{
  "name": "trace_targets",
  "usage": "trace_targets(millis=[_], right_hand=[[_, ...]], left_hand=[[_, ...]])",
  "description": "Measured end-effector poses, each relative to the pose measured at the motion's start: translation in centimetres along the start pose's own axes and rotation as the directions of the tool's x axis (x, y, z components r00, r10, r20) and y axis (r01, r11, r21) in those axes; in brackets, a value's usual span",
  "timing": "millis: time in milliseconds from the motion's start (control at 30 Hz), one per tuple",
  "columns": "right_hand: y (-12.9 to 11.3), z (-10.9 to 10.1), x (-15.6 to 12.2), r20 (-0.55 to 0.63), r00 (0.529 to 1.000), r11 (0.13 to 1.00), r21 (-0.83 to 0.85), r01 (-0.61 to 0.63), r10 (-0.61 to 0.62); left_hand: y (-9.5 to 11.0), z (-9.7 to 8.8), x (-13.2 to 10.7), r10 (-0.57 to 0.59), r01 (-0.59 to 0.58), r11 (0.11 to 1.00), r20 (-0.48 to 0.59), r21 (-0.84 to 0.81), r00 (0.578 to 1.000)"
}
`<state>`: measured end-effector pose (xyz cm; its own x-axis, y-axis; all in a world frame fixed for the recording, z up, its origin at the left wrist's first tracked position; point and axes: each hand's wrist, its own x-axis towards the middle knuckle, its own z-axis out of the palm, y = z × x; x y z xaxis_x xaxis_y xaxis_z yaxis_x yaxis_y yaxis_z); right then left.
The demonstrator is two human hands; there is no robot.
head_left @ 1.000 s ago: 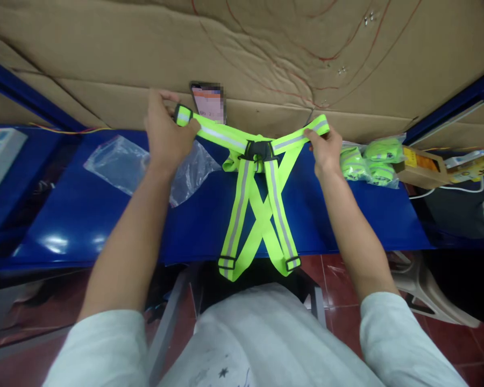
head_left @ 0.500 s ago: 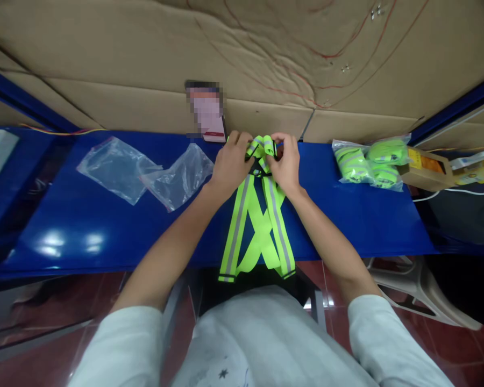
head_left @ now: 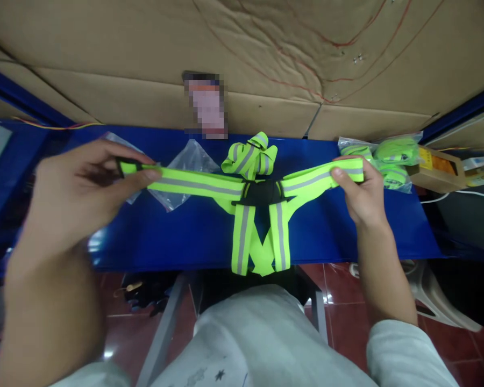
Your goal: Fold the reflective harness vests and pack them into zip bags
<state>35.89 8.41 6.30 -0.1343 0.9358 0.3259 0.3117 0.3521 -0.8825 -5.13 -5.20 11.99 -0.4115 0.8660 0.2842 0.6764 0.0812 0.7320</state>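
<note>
A neon-yellow reflective harness (head_left: 204,183) with grey stripes is stretched sideways between my hands. My left hand (head_left: 78,185) pinches one strap end near a black fitting, between thumb and fingers. At the other side, my right hand (head_left: 365,188) grips a folded strap, its thumb on top. A black buckle (head_left: 263,192) sits at the middle, and two striped straps hang below it toward the table's front edge, with a crossed part behind them. Behind the buckle lies a loose bundle of the same striped strap (head_left: 248,156) on the blue table.
Clear plastic bags (head_left: 189,156) lie at the left, partly behind my left hand. Bagged neon straps (head_left: 397,153) and a cardboard box (head_left: 439,169) stand at the right. A blurred-out phone (head_left: 205,107) leans on the cardboard wall (head_left: 125,43). The blue table (head_left: 326,231) ends near my body.
My hands have moved wide apart from the table's middle, pulling the straps out left and right. The black buckle now shows between them, and a bundle of strap lies behind.
</note>
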Motion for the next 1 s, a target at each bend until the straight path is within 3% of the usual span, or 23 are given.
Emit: trace_targets(millis=[133,267,433,500,600,667,700,767,867,1000], right_hand=[[-1.6,-1.4,-0.7,0.261,0.965,0.968,-0.232,0.095,-0.032],[-0.1,-1.1,-0.2,0.457,0.889,0.953,-0.250,0.170,-0.039],[3.2,-0.7,0.4,0.502,0.865,0.964,-0.232,0.126,0.008],[3.5,-0.8,0.6,0.505,0.863,0.956,-0.236,0.174,-0.032],[1.7,0.6,0.4,0.428,0.889,0.900,-0.306,0.310,-0.161],[-0.7,3.4,-0.5,0.414,0.883,0.884,-0.296,0.362,-0.223],[-1.9,5.2,-1.1,0.465,0.858,0.892,-0.261,0.368,-0.218],[-4.0,9.0,-2.5,0.693,0.710,0.864,-0.274,0.422,-0.127],[-5.5,13.3,-3.9,0.816,0.574,0.766,-0.409,0.495,0.065],[-5.6,14.1,-4.5,0.849,0.511,0.784,-0.406,0.470,0.133]], left_hand=[[-0.9,-1.9,-0.5,0.037,-0.075,0.986,0.246,0.148,0.969],[-3.6,-0.7,-0.1,0.057,-0.117,0.988,0.474,0.097,0.879],[-6.0,1.9,0.3,0.142,-0.118,0.990,0.461,-0.080,0.876],[-6.5,2.8,0.4,0.167,-0.133,0.985,0.430,-0.109,0.887],[-6.9,3.8,0.5,0.169,-0.140,0.985,0.448,-0.099,0.878],[-7.0,4.4,0.6,0.150,-0.119,0.988,0.471,-0.094,0.869],[-7.0,4.6,0.6,0.141,-0.110,0.989,0.472,-0.094,0.870],[-6.9,4.9,0.5,0.131,-0.099,0.991,0.468,-0.093,0.874],[-6.7,4.6,0.2,0.126,-0.100,0.992,0.453,-0.079,0.883],[-7.1,3.6,-0.7,0.086,-0.074,0.996,0.446,-0.045,0.891]])
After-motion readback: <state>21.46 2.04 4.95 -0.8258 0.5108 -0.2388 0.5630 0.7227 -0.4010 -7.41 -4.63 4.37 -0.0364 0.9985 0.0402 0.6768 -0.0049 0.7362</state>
